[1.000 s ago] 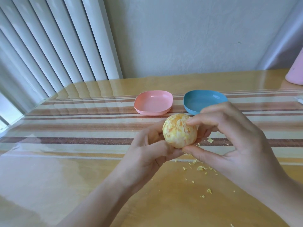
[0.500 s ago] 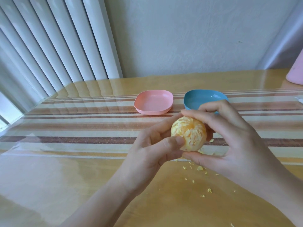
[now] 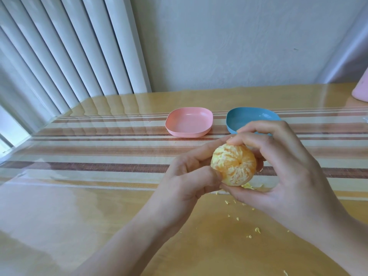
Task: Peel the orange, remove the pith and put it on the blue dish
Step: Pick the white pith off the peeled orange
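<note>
Both hands grip the orange [image 3: 234, 166] between them, and we see it held up off the table [image 3: 79, 216]. Our left hand [image 3: 185, 182] curls round its left side, thumb pressed on the near face and fingers wrapped behind. Our right hand [image 3: 288, 176] closes on it from the other side: the thumb lies under the fruit and the bent index finger presses down on its top. Neither hand is spread; each is curled tight to the fruit.

Nearest to us, the glossy wooden table carries a scatter of small yellowish pith crumbs [image 3: 256, 230], lying below and to the right of the hands. A larger clump of them sits just under the orange.

The orange itself has no peel left on it. White strands of pith streak its segments, and the point where the segments meet faces us. It hangs over a striped runner [image 3: 99, 166] that crosses the table from side to side.

Beyond the hands, two shallow dishes stand side by side on the runner, a little apart. We see the pink dish [image 3: 189, 122] on the left and the blue dish [image 3: 249, 118] on the right, and nothing lies in the parts we can see. The right hand's fingers cover the near rim of the blue dish from our view.

Farther off, a pink object [image 3: 361, 92] is cut off by the right edge. Vertical white blinds [image 3: 69, 46] hang at the back left, beside a pale wall [image 3: 239, 46].
</note>
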Demonstrator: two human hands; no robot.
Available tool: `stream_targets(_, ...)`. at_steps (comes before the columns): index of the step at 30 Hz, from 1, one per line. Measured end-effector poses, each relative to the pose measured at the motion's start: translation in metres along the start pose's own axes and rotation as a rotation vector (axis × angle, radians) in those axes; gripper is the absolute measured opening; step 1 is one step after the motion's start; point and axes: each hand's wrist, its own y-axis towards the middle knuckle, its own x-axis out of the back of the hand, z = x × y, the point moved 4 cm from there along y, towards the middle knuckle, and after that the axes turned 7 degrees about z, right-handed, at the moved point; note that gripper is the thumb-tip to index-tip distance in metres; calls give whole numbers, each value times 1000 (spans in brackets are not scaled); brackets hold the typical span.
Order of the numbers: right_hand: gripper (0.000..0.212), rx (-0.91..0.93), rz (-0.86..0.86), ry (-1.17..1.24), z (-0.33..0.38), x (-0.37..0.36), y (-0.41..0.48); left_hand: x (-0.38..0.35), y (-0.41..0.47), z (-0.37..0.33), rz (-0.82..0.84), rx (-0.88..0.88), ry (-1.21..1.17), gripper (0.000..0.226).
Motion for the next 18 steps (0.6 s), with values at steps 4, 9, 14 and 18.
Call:
stream_targets(4, 54, 8, 0, 14, 0, 1, 0, -1, 0, -1, -11, -2, -1, 60)
stream_targets(9, 59, -32, -10, 85, -2, 1, 1, 1, -1, -2, -24, 7, -1, 60)
stream_targets(14, 58, -48, -5, 216, -4, 2, 1, 0, -2, -3, -19, 17, -17, 60)
stream_targets(18, 55, -72, -1, 321, -6, 3, 2, 1, -2, -3, -17, 12, -9, 57)
